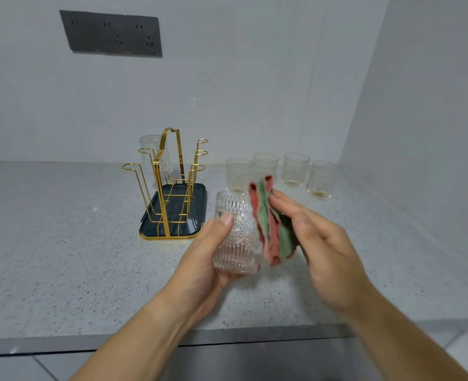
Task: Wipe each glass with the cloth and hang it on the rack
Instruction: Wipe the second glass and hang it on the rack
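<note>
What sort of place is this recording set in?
Most likely a home kitchen: speckled stone countertop, socket panel on the wall, gold wire rack on a drip tray, a row of glasses, and one glass being wiped with a cloth.

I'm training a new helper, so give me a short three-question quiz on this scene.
1. True or false: the left hand grips a glass.
2. How many glasses stand on the counter to the right of the rack? A two, B four, C six.
3. Fill the gap: the right hand holds the ____ against the glass.

Key: 1 true. 2 B. 3 cloth.
</note>
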Demonstrator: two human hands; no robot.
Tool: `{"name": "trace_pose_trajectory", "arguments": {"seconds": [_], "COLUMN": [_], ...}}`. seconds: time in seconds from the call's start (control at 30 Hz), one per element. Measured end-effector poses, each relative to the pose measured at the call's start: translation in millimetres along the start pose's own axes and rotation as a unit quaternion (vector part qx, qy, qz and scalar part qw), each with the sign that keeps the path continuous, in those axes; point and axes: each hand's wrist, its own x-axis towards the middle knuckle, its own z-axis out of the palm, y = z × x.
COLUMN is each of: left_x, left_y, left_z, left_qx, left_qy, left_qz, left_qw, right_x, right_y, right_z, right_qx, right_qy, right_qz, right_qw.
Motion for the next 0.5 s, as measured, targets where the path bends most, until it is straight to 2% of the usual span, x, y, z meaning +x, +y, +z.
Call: {"name": "trace_pose_trajectory", "arguments": {"seconds": [0.17, 0.23, 0.3, 0.5], "left_x": [-4, -5, -4, -5], "left_y": [-3, -5, -5, -6], "left_z": [1, 0, -1, 0], "left_qx": [0.037, 0.048, 0.107, 0.282], "left_qy": [-0.038, -0.031, -0.025, 0.000], "left_qz": [0.006, 0.019, 0.044, 0.181], "left_qw": [0.999, 0.998, 0.993, 0.942], "right_x": [17, 19, 21, 28], "right_y": [-4, -4, -6, -9], "right_z": [-17, -21, -24, -25], "right_qx": [0.017, 0.035, 0.036, -0.011], "right_qy": [0.020, -0.002, -0.026, -0.079], "right_qz": [0.028, 0.053, 0.071, 0.104], "right_qw": [0.999, 0.998, 0.996, 0.991]}}
